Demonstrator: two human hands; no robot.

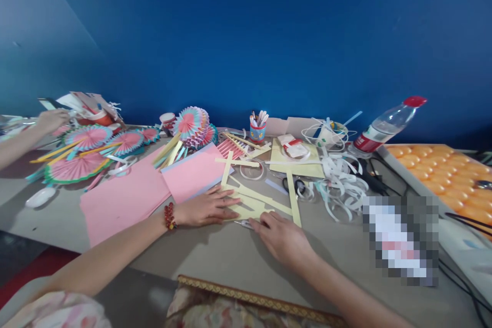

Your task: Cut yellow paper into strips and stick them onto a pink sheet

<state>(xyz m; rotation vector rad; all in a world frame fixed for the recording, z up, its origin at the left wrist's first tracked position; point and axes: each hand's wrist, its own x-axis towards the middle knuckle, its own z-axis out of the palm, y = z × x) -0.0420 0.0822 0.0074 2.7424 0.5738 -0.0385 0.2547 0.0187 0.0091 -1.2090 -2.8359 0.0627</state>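
Observation:
My left hand (207,206), with a red bead bracelet on its wrist, lies flat with fingers spread on pale yellow paper (249,210). In my right hand (282,236), low over the table, is a slim craft knife (243,223); its pointed metal tip faces left, beside the paper's near edge and close to my left fingertips. Narrow yellow paper strips (292,197) lie loose and crossed around the paper. Pink paper sheets (126,200) spread out to the left of my left hand.
Folded paper fans (90,138) cover the left side, where another person's hand (52,120) reaches in. A pen cup (258,130) stands at the back. To the right are curled white strips (342,179), a tilted water bottle (384,128) and an orange padded mat (434,171).

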